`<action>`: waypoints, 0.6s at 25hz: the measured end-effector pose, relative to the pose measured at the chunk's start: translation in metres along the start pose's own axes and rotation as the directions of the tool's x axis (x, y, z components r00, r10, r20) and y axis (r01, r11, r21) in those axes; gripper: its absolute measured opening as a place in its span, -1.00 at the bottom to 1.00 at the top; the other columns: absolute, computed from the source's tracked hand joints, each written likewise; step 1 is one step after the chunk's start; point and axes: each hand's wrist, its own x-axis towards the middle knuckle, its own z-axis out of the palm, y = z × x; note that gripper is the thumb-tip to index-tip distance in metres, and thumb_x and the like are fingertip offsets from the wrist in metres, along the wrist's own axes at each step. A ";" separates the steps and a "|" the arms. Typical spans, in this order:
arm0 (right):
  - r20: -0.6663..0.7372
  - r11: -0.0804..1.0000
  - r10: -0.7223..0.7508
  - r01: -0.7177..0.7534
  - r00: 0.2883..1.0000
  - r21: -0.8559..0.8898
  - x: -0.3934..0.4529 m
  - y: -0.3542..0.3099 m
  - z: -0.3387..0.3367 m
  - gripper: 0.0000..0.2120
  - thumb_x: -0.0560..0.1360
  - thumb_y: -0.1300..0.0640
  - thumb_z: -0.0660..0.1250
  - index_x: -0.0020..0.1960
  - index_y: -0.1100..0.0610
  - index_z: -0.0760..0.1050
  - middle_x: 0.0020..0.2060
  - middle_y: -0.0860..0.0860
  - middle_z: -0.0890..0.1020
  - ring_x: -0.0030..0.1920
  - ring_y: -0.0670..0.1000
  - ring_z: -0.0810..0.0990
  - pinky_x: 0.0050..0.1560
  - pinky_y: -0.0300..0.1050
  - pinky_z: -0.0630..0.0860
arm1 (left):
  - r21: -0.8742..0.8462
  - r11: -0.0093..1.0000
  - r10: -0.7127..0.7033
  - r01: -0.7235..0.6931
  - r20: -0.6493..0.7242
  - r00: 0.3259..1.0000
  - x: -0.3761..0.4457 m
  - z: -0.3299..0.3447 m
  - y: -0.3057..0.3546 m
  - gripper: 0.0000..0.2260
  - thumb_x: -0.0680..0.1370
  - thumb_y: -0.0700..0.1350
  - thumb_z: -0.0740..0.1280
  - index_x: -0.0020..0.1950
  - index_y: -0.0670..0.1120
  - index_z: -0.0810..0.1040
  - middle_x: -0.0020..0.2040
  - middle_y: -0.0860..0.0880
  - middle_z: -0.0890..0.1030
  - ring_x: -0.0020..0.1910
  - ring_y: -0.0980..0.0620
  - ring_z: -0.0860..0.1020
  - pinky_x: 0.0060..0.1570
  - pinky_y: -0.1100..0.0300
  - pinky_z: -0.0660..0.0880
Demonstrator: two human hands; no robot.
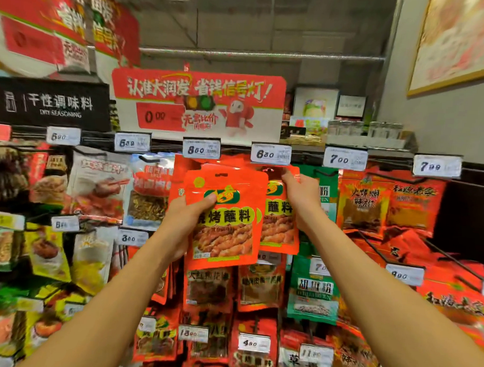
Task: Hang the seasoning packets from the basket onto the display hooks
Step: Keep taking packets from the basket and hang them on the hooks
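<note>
Two orange seasoning packets sit at the frame's centre: the front packet gripped by the left hand, the rear packet pinched at its top by the right hand, under the 680 price tag.

Bright, even store lighting with saturated reds; wide-angle bending and soft blur at the edges, centre moderately sharp.

At frame centre the left hand holds a packet before the rack; right of it, partly behind, the right hand pinches a second packet under a price tag.
</note>
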 end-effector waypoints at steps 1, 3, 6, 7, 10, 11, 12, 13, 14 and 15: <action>-0.014 1.000 0.003 -0.003 1.000 -0.011 0.001 0.002 0.002 -0.68 0.55 -0.03 0.33 -0.36 0.03 0.45 -0.39 0.04 0.55 -0.33 0.02 0.47 -0.24 -0.05 0.28 | 0.021 1.000 0.000 0.000 0.000 1.000 0.002 -0.001 0.001 -0.82 0.51 -0.08 0.49 0.07 -0.11 0.66 -0.07 -0.09 0.75 -0.12 -0.06 0.73 -0.21 0.13 0.59; -0.037 1.000 0.013 -0.013 0.999 -0.003 0.002 0.002 0.003 -0.74 0.52 -0.03 0.33 -0.32 0.01 0.48 -0.38 0.05 0.55 -0.32 0.02 0.47 -0.25 -0.05 0.28 | 0.038 0.999 0.001 -0.001 0.003 1.000 0.004 0.000 0.002 -0.82 0.52 -0.08 0.48 0.07 -0.11 0.66 -0.07 -0.09 0.75 -0.12 -0.07 0.73 -0.18 0.12 0.57; -0.060 0.999 0.012 -0.015 0.998 -0.041 0.002 0.000 0.002 -0.70 0.53 -0.04 0.34 -0.34 0.03 0.47 -0.43 0.01 0.54 -0.34 0.03 0.46 -0.31 -0.06 0.27 | 0.020 1.000 -0.003 0.003 0.011 1.000 0.007 0.004 0.005 -0.87 0.52 -0.10 0.48 0.03 -0.10 0.65 -0.09 -0.10 0.75 -0.14 -0.08 0.73 -0.21 0.11 0.59; -0.064 0.997 0.010 -0.014 0.998 -0.073 0.002 0.000 0.002 -0.64 0.55 -0.05 0.33 -0.37 0.05 0.45 -0.44 -0.02 0.53 -0.35 0.03 0.45 -0.33 -0.06 0.26 | 0.014 1.000 -0.004 0.004 0.014 1.000 0.007 0.006 0.005 -0.87 0.51 -0.10 0.49 0.02 -0.09 0.65 -0.10 -0.10 0.75 -0.14 -0.08 0.73 -0.22 0.10 0.61; -0.039 0.982 -0.002 -0.006 0.999 -0.191 0.000 0.002 -0.004 -0.67 0.61 -0.11 0.29 -0.23 0.06 0.54 -0.29 -0.02 0.60 -0.23 0.05 0.52 -0.21 -0.05 0.36 | 0.041 0.999 -0.008 0.008 0.021 1.000 0.008 0.012 0.003 -0.86 0.51 -0.08 0.49 0.02 -0.08 0.63 -0.09 -0.09 0.75 -0.12 -0.08 0.73 -0.12 0.02 0.62; -0.060 0.977 -0.017 0.004 0.998 -0.212 -0.002 0.003 -0.007 -0.72 0.61 -0.12 0.29 -0.09 0.08 0.57 -0.19 -0.03 0.62 -0.14 0.04 0.55 -0.15 -0.07 0.39 | 0.047 0.999 -0.007 0.005 0.040 0.999 0.008 0.014 0.001 -0.87 0.52 -0.09 0.48 0.02 -0.08 0.64 -0.09 -0.09 0.75 -0.12 -0.08 0.73 -0.12 0.03 0.62; -0.113 0.978 -0.050 0.026 0.992 -0.209 -0.006 0.004 -0.012 -0.75 0.61 -0.11 0.30 0.04 0.08 0.56 -0.13 -0.06 0.61 -0.08 0.01 0.55 -0.10 -0.10 0.40 | 0.043 0.999 -0.005 0.003 0.062 0.998 0.008 0.016 0.000 -0.89 0.53 -0.10 0.47 0.02 -0.08 0.64 -0.09 -0.09 0.75 -0.12 -0.08 0.73 -0.15 0.05 0.61; -0.181 0.980 -0.108 0.074 0.978 -0.184 -0.013 0.004 -0.017 -0.79 0.60 -0.07 0.32 0.10 0.06 0.54 -0.11 -0.12 0.59 -0.07 -0.04 0.55 -0.09 -0.15 0.40 | 0.031 1.000 -0.006 0.004 0.075 0.997 0.008 0.018 -0.002 -0.90 0.53 -0.11 0.47 0.02 -0.08 0.64 -0.10 -0.09 0.75 -0.13 -0.08 0.74 -0.19 0.08 0.61; -0.225 0.977 -0.172 0.137 0.959 -0.161 -0.020 0.006 -0.021 -0.85 0.60 -0.02 0.33 0.09 0.03 0.52 -0.12 -0.17 0.57 -0.10 -0.11 0.55 -0.12 -0.22 0.40 | 0.013 1.000 -0.012 0.011 0.078 0.997 0.008 0.020 -0.004 -0.88 0.53 -0.12 0.47 0.03 -0.08 0.63 -0.10 -0.09 0.75 -0.14 -0.08 0.74 -0.22 0.10 0.61; -0.223 0.975 -0.208 0.184 0.952 -0.126 -0.027 0.007 -0.023 -0.92 0.59 0.01 0.33 0.03 0.01 0.52 -0.14 -0.19 0.58 -0.14 -0.17 0.56 -0.15 -0.24 0.40 | -0.008 1.000 -0.022 0.023 0.079 0.997 0.009 0.022 -0.005 -0.86 0.53 -0.12 0.47 0.06 -0.09 0.62 -0.09 -0.09 0.75 -0.14 -0.08 0.74 -0.24 0.10 0.61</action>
